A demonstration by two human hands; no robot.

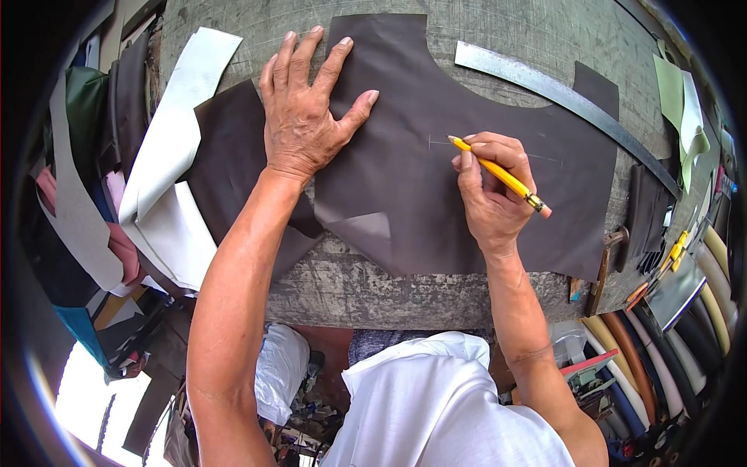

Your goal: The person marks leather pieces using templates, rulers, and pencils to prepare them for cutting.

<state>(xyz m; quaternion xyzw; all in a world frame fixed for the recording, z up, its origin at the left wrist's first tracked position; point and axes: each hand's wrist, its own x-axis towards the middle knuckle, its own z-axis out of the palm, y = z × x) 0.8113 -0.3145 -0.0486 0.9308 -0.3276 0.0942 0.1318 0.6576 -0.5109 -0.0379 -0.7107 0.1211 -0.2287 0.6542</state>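
Note:
A dark brown sheet of leather-like material (405, 194) lies on the worn workbench (373, 300), its lower left corner folded over. My left hand (307, 109) rests flat near its upper left edge, fingers spread and holding nothing. In my right hand (498, 187) is a yellow pencil (506, 177) with a pink eraser, gripped between thumb and fingers. The pencil's tip meets the sheet at a thin pale line with a short cross mark at its left end. Beyond my right hand, a metal ruler (560, 97) lies across the sheet's upper right part.
Another dark piece (233, 148) and white material (163, 156) lie left of the sheet. A hammer (607, 261) sits at the bench's right front edge. Rolls of coloured material (634, 358) stand at lower right. A white bag (282, 370) is below the bench.

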